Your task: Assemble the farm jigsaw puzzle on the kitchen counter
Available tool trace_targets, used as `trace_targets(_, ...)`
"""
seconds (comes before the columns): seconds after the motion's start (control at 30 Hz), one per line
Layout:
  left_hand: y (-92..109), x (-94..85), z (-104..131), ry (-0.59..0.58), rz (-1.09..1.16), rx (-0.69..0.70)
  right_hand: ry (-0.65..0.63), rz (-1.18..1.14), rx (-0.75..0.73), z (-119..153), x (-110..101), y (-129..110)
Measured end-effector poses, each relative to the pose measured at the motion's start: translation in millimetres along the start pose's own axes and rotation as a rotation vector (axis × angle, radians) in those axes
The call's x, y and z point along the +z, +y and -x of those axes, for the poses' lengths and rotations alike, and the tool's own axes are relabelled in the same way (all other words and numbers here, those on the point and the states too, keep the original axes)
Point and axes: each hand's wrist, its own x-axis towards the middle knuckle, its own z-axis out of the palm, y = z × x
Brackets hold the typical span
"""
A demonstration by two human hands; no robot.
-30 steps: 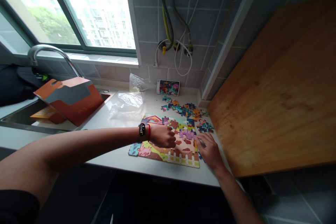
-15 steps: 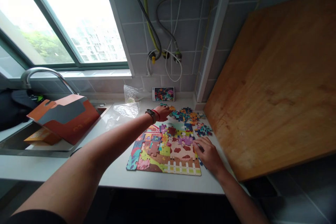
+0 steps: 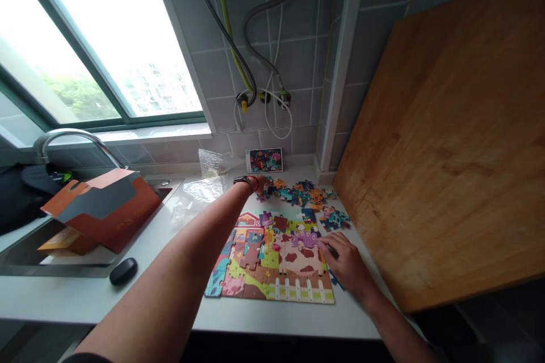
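My left hand [image 3: 260, 182] stretches to the back of the counter, at the left end of a heap of loose jigsaw pieces [image 3: 300, 193]. Its fingers are mostly hidden behind the hand and wrist. Near my body lies a partly assembled farm jigsaw puzzle [image 3: 298, 261], with a cow, a white fence and a red barn. A few pieces, such as a brown piece [image 3: 280, 222], lie on top of it. Beside the puzzle's right edge rests my right hand [image 3: 347, 264], fingers curled with the thumb against them. A small dark shape shows there, too unclear to name.
A picture card [image 3: 264, 160] leans on the back wall, beside crumpled clear plastic [image 3: 198, 195]. To the left, an orange box [image 3: 110, 204] sits over the sink, with a black computer mouse [image 3: 123, 271] in front. A large wooden board [image 3: 451, 153] stands along the right side.
My left hand has shifted slightly left at the heap's left end. My right hand stays by the puzzle's right edge. The view has tilted up a little, bringing the mouse into sight.
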Motion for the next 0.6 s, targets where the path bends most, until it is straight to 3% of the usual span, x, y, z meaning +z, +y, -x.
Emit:
trace_targets(0.17, -21, 2.9, 3, 0.036, 0.058, -0.011, 0.002, -0.002, 0.008, -1, 0, -1)
trace_targets(0.33, -33, 3.1, 3, 0.143, 0.088, -0.016, 0.012, -0.012, 0.015, -1, 0, 0)
trace_targets(0.47, -26, 2.7, -4, 0.218, 0.102, 0.029, 0.028, -0.034, 0.036, 0, -1, 3)
trace_targets(0.6, -5, 4.1, -17, 0.244, 0.103, 0.102, 0.026, -0.045, 0.052, 0, -2, 3)
